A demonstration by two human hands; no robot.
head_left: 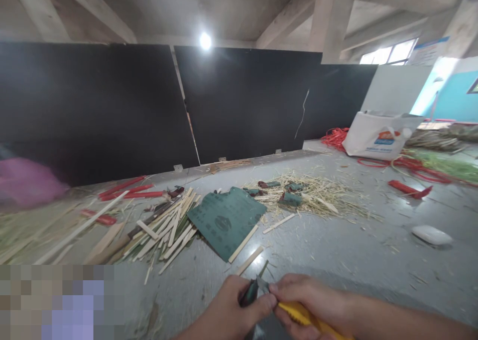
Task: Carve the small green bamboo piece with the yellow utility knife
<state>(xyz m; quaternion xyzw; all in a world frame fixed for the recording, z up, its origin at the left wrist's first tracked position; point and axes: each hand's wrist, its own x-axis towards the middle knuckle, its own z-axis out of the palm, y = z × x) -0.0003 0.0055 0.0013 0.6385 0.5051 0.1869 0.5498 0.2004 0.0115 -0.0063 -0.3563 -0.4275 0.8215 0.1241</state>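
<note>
At the bottom centre, my left hand [233, 307] is closed around a narrow green strip [265, 267], which looks like bamboo. Something dark lies along the strip inside that grip; I cannot make out what. My right hand [313, 292] grips a yellow-handled utility knife [298, 314]. A grey blade-like tip [262, 283] shows between the two hands, which nearly touch. Just beyond them lies a pale bamboo strip [251, 260]. Behind it is a torn sheet of green sandpaper [229, 218].
Left of the sandpaper lie bamboo strips [179, 220] and red pieces [132, 192]. Shavings [317, 193] with sandpaper scraps [291, 198] lie behind. A white mouse-shaped object [431, 234], a red piece [410, 189] and a white bag [383, 133] are at right. A black partition [246, 96] bounds the back.
</note>
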